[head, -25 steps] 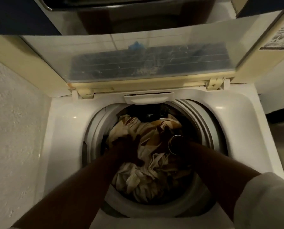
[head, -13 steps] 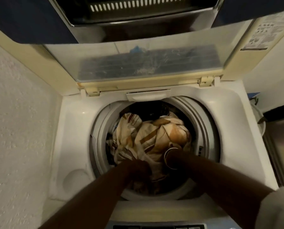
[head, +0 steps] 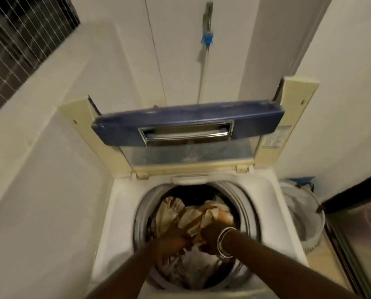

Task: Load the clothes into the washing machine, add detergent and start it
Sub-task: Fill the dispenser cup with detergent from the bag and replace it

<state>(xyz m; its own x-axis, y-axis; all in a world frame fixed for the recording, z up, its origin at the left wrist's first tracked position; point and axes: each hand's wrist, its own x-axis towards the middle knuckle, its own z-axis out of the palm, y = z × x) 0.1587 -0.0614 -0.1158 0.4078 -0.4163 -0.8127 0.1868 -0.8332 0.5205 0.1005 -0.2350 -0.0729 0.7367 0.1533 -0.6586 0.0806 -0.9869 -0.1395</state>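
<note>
A white top-loading washing machine (head: 119, 214) stands below me with its lid (head: 186, 124) folded up at the back. Cream and brown striped clothes (head: 193, 216) fill the drum. My left hand (head: 171, 244) is inside the drum opening, fingers closed in the fabric at the near side. My right hand (head: 210, 236), with metal bangles on the wrist, grips the clothes just to the right of it. Both forearms reach in from the lower edge. No detergent is in view.
A white laundry basket (head: 309, 225) stands to the right of the machine, next to a dark metal surface (head: 361, 240). A white wall runs close on the left. A hose with a blue fitting (head: 207, 39) hangs on the back wall. A barred window (head: 20, 39) is top left.
My view has tilted up, so the lid and back wall now show. Both hands have drawn toward the near side of the drum, still in the clothes.
</note>
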